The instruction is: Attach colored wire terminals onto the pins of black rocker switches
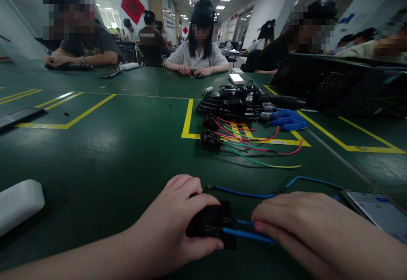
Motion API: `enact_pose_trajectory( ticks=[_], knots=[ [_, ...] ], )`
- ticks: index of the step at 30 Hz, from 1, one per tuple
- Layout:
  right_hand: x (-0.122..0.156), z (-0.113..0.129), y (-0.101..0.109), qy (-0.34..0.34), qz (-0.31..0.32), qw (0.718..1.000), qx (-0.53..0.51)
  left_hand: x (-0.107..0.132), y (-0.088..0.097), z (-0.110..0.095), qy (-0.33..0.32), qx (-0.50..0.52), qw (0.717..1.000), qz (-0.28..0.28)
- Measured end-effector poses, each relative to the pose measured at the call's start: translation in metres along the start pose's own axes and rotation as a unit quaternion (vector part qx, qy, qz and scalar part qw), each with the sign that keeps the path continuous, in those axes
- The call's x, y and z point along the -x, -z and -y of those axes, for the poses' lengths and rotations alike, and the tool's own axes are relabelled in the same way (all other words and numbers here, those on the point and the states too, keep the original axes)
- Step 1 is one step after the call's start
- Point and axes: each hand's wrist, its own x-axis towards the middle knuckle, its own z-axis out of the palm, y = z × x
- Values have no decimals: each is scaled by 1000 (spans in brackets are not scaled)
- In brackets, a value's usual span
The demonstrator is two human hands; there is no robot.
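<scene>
My left hand grips a small black block low over the green table, thumb on its near side and fingers over the far side. Two blue wires reach the block's right part, where small metal terminals show. My right hand is closed, its thumb and fingertips pinching the blue wires a short way right of the block. Just beyond both hands lies another blue wire with a metal terminal at its left end. Part of the block is hidden under my left fingers.
Farther out lie black blocks with red and green wires, then a pile of black cables and tools beside a blue glove. A white case is at left, a phone at right. Several people sit around.
</scene>
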Motion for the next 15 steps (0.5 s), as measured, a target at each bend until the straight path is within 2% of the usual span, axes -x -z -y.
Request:
enact_pose_trajectory(
  ticks=[4, 6, 11, 15],
  knots=[
    [-4, -3, -2, -112, 122, 985, -55, 2, 2, -3, 12, 5, 1000, 10],
    [-6, -2, -2, -147, 154, 974, -72, 3, 4, -5, 17, 4, 1000, 16],
    [-6, -4, -1, -167, 160, 968, -94, 0, 7, -7, 23, 3, 999, 33],
    [-3, -5, 2, -149, 138, 974, -101, -1, 7, -8, 32, 4, 999, 37]
  ],
)
